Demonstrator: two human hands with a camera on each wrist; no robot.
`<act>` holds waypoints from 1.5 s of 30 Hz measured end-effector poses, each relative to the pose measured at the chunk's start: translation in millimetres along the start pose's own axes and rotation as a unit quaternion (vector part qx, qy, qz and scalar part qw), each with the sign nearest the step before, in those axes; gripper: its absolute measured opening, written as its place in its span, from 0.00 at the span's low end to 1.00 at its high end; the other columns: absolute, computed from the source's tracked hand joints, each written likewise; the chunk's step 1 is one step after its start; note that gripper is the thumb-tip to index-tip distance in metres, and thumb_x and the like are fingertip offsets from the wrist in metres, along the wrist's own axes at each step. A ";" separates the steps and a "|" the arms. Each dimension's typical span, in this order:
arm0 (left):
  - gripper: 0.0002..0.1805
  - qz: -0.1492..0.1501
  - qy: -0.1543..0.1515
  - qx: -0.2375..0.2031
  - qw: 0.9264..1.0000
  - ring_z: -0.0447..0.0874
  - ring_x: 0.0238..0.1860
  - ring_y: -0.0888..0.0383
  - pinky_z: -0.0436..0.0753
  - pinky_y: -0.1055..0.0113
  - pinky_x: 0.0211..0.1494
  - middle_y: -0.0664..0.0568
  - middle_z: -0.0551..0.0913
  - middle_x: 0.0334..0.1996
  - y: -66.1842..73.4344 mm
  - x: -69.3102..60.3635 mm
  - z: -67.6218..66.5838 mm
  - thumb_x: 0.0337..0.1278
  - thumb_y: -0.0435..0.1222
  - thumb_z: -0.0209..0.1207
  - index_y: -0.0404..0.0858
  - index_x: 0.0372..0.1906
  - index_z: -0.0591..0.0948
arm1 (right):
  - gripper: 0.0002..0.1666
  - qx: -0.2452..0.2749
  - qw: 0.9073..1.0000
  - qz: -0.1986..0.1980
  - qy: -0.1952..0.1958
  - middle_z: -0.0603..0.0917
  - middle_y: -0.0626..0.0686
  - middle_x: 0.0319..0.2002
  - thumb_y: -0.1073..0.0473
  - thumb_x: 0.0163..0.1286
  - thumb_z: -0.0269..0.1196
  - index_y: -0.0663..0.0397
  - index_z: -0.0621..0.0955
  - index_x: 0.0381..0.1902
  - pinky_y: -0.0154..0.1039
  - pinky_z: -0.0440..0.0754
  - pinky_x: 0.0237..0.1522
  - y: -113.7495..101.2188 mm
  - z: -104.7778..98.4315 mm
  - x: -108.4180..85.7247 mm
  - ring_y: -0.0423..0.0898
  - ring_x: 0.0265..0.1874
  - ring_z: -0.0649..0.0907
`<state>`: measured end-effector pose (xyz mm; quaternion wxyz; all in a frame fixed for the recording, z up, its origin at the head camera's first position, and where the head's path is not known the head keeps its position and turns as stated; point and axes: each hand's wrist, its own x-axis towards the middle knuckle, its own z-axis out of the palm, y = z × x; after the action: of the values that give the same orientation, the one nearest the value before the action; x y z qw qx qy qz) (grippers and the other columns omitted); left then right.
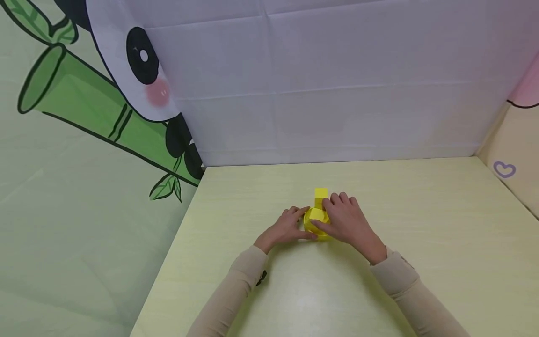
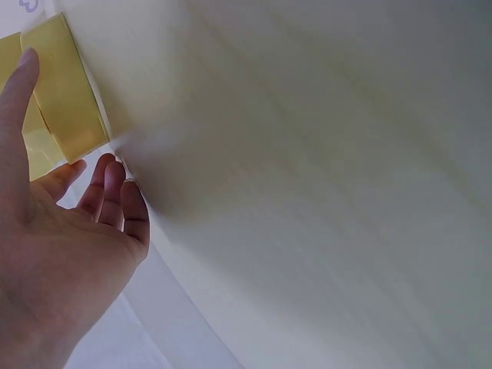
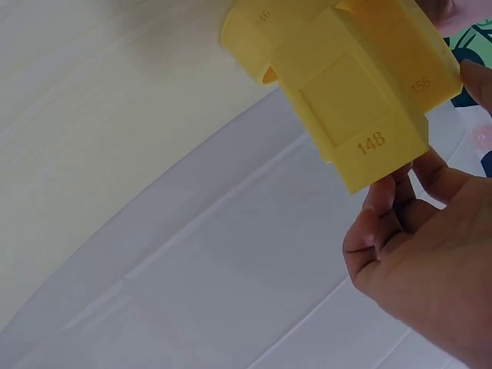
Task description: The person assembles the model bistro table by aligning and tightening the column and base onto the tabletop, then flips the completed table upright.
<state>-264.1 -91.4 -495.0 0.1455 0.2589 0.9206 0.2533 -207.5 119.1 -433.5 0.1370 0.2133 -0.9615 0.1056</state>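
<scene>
A yellow plastic assembly [image 1: 308, 225], with a rounded base and box-shaped blocks, stands on the table between both hands. The left hand [image 1: 289, 227] holds its left side, thumb in front and index finger behind. In the left wrist view, the left hand's [image 2: 69, 254] other fingers curl loosely beside the yellow surface [image 2: 68, 92]. From the right, the right hand [image 1: 347, 220] pinches the upper blocks between thumb and fingers. The right wrist view shows a block marked 148 [image 3: 346, 108] next to one marked 156 [image 3: 407, 58]; the right hand's [image 3: 438, 238] fingertips touch both.
The pale wood-look table [image 1: 421, 210] extends around the hands. A whitish cloth wall [image 1: 337, 93] rises at its back edge. A green printed cloth [image 1: 84, 234] hangs at the left, a beige one [image 1: 515, 150] at the right.
</scene>
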 end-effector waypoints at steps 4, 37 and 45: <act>0.52 0.000 -0.001 0.000 1.000 0.67 0.64 0.47 0.73 0.51 0.67 0.44 0.71 0.67 0.0 0.1 -0.4 0.58 0.60 0.70 0.43 0.81 0.63 | 0.29 -0.008 1.000 0.004 0.010 0.77 0.56 0.35 0.38 0.64 0.72 0.59 0.81 0.40 0.54 0.74 0.42 -1.8 -0.2 -1.4 0.57 0.40 0.75; 0.51 0.014 0.006 0.011 1.000 0.69 0.57 0.51 0.74 0.57 0.60 0.46 0.73 0.62 -4.0 2.4 1.4 0.58 0.60 0.69 0.44 0.81 0.63 | 0.27 0.010 1.000 -0.029 0.009 0.75 0.52 0.32 0.41 0.65 0.71 0.60 0.81 0.43 0.47 0.72 0.36 -14.8 2.6 -1.5 0.51 0.32 0.72; 0.51 0.008 0.004 0.009 1.000 0.69 0.58 0.51 0.74 0.57 0.62 0.46 0.72 0.63 -3.0 2.2 1.0 0.59 0.60 0.69 0.45 0.81 0.63 | 0.25 0.023 0.999 -0.025 0.003 0.76 0.54 0.34 0.44 0.66 0.70 0.62 0.81 0.44 0.43 0.73 0.32 -16.5 3.3 -1.1 0.51 0.33 0.72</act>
<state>-266.7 -92.0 -497.8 0.1374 0.2666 0.9213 0.2474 -200.0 104.1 -434.5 0.1371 0.2399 -0.9529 0.1253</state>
